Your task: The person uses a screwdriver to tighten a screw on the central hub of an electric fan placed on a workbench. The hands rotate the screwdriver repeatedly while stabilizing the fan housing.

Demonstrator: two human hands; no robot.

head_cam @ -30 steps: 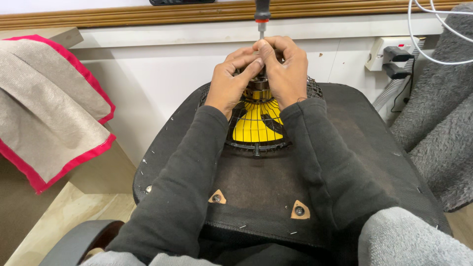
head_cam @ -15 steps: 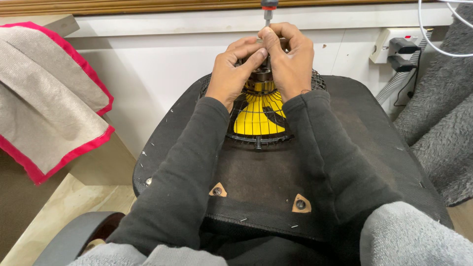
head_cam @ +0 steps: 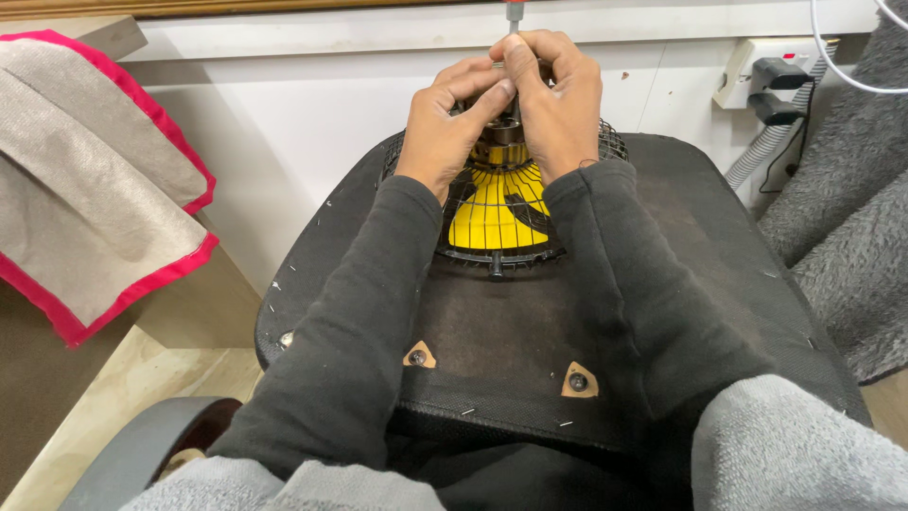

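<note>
Both hands meet over the fan [head_cam: 497, 213], a yellow-bladed one in a black wire cage. The left hand [head_cam: 445, 128] and right hand [head_cam: 558, 104] each close their grip on the screwdriver [head_cam: 514, 13] standing upright at the fan's hub. The fan rests on a black upturned chair seat [head_cam: 719, 274].

Likely home workshop: wall power strip [head_cam: 757, 71], upturned chair seat [head_cam: 719, 246] as bench, plywood floor [head_cam: 113, 397]

- Left hand [head_cam: 452, 123] and right hand [head_cam: 558, 99] are closed together around the hub of a small fan [head_cam: 497, 213] with yellow blades and a black wire guard.
- A screwdriver shaft [head_cam: 515, 13] rises from between the fingers.
- The fan rests on an upturned black chair seat [head_cam: 719, 255].
- A grey cloth with pink edging [head_cam: 95, 189] lies at left.
</note>
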